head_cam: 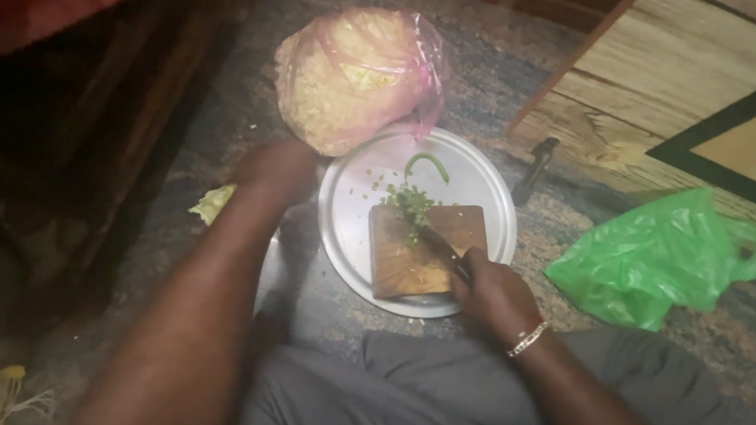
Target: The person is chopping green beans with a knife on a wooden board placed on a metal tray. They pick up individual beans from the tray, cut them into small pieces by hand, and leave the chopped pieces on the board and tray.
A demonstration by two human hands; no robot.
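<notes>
Our two hands work over one round metal plate [356,237] on the floor. Our right hand [495,294], fingers closed round a knife [439,245], rests its blade on one wooden board [423,253] beside a pile of chopped greens [408,204]. One whole green chilli [427,162] lies beyond. Our left hand [278,170] sits at the plate's rim, blurred, its grip unclear. One pink bag [354,75] stands farther off; one green bag [656,259] lies right.
</notes>
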